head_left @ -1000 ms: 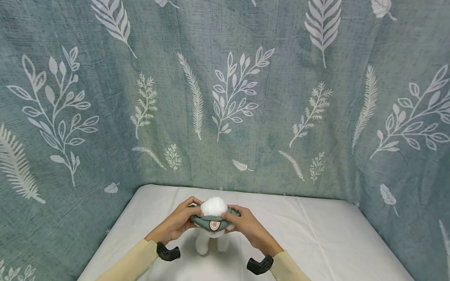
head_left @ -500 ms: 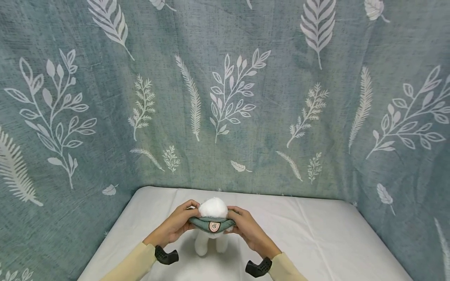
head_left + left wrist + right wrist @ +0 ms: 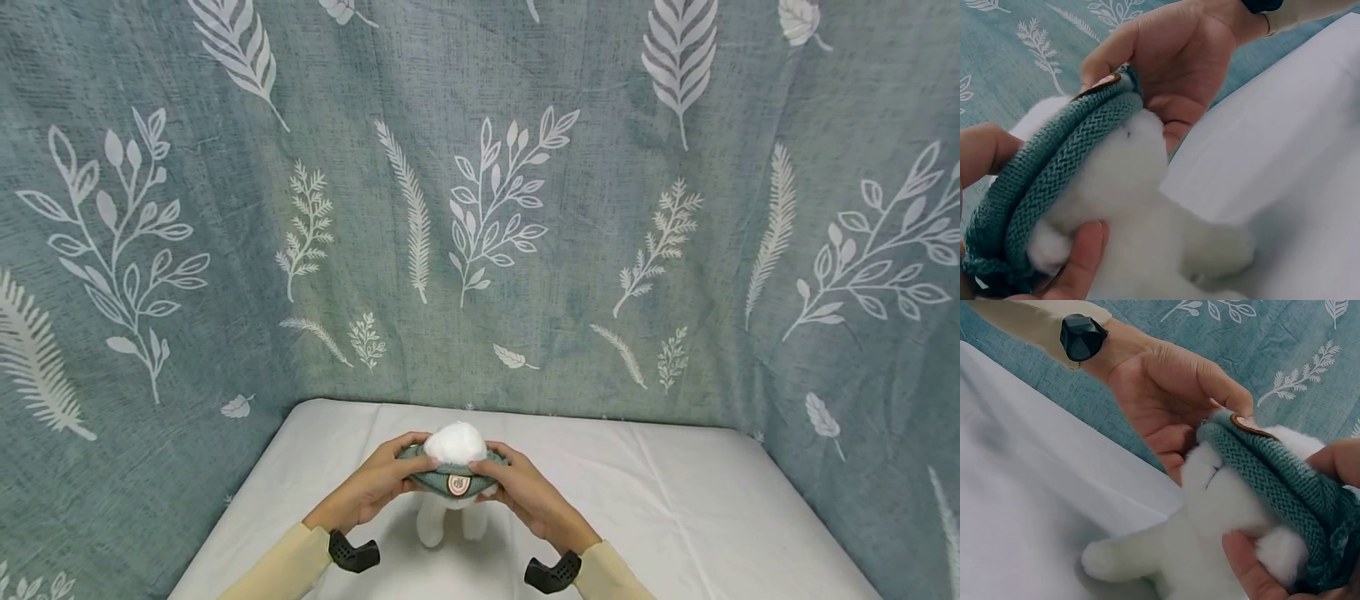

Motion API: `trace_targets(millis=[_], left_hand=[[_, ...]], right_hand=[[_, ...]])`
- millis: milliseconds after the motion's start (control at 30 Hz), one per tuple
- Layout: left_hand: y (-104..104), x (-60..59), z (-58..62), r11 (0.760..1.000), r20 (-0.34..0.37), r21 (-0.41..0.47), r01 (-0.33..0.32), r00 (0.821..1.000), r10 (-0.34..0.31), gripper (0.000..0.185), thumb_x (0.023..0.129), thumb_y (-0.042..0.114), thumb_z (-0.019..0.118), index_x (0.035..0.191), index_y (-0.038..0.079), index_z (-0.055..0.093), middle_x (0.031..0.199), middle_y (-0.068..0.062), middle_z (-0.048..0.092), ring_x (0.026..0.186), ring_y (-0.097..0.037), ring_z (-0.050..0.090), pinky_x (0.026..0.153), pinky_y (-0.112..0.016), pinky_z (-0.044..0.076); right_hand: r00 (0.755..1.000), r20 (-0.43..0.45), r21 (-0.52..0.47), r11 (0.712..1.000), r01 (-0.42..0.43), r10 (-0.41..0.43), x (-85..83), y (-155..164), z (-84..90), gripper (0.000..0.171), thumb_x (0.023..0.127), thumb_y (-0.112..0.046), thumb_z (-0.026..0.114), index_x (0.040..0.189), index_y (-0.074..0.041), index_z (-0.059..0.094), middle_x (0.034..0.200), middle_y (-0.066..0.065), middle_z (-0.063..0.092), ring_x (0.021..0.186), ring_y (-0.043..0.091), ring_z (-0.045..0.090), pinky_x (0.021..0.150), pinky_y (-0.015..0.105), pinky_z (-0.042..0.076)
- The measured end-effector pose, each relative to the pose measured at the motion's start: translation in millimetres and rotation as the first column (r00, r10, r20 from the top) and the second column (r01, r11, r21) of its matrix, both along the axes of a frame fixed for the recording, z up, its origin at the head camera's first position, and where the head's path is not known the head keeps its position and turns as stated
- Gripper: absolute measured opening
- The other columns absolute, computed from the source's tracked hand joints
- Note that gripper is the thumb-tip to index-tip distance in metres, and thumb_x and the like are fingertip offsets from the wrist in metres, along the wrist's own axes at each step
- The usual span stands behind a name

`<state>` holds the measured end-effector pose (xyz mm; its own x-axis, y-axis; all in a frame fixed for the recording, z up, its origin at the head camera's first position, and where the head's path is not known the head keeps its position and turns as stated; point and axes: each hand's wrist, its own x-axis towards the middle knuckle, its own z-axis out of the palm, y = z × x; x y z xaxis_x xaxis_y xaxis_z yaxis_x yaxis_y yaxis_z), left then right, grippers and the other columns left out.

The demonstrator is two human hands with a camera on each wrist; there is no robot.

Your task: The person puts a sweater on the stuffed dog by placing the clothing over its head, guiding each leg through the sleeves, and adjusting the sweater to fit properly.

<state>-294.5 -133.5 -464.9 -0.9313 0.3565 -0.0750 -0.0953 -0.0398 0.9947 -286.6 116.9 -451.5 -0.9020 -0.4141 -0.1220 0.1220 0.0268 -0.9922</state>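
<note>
Left hand (image 3: 372, 487) and right hand (image 3: 525, 492) each pinch the teal knitted hat's (image 3: 448, 475) rim, flanking the upright white plush toy's (image 3: 452, 500) head.

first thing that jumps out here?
The white plush toy standing at the middle of the white table, with a teal knitted hat around its head. The left hand and right hand grip the hat's rim on either side. Behind hangs a teal leaf-print cloth.
</note>
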Motion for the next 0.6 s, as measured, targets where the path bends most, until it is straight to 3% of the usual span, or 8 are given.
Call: trace_targets(millis=[200, 333, 467, 600], left_hand=[[-0.3, -2.1, -2.2, 1.0, 0.021, -0.003, 0.006, 1.0, -0.006, 0.064, 0.096, 0.026, 0.072, 0.15, 0.006, 0.043, 0.135, -0.022, 0.053, 0.099, -0.026, 0.067, 0.087, -0.039, 0.057], [-0.1, -3.0, -6.4, 0.998, 0.044, 0.061, 0.005, 0.999, -0.008, 0.063, 0.095, 0.02, 0.072, 0.149, 0.006, 0.043, 0.137, -0.024, 0.051, 0.102, -0.027, 0.067, 0.088, -0.04, 0.057], [3.0, -0.9, -9.6, 0.992, 0.067, 0.122, -0.016, 0.998, 0.008, 0.066, 0.088, 0.007, 0.073, 0.147, 0.005, 0.044, 0.14, -0.025, 0.048, 0.104, -0.027, 0.064, 0.088, -0.037, 0.056], [5.3, 0.7, -9.7, 0.992, 0.06, 0.124, -0.028, 0.998, 0.02, 0.069, 0.084, 0.003, 0.073, 0.147, 0.004, 0.042, 0.142, -0.026, 0.046, 0.105, -0.027, 0.061, 0.086, -0.035, 0.054]], right_hand=[[1.0, -0.002, -0.017, 1.0, 0.017, -0.017, -1.9, -0.7, -2.1, 0.068, 0.1, -0.029, 0.065, 0.152, 0.005, 0.039, 0.132, 0.019, 0.058, 0.101, 0.019, 0.067, 0.086, 0.037, 0.057], [0.999, 0.008, -0.044, 0.998, 0.039, -0.038, -3.1, -0.8, -5.4, 0.062, 0.098, -0.019, 0.059, 0.151, 0.008, 0.039, 0.13, 0.021, 0.059, 0.097, 0.019, 0.066, 0.084, 0.035, 0.057], [0.997, 0.032, -0.065, 0.995, 0.078, -0.076, -2.2, -1.7, -9.3, 0.066, 0.09, -0.008, 0.057, 0.151, 0.009, 0.038, 0.137, 0.024, 0.052, 0.098, 0.019, 0.061, 0.083, 0.032, 0.056], [0.995, 0.034, -0.067, 0.993, 0.098, -0.096, -1.4, -2.5, -11.1, 0.07, 0.087, -0.005, 0.059, 0.151, 0.01, 0.036, 0.144, 0.025, 0.045, 0.103, 0.021, 0.055, 0.085, 0.03, 0.053]])
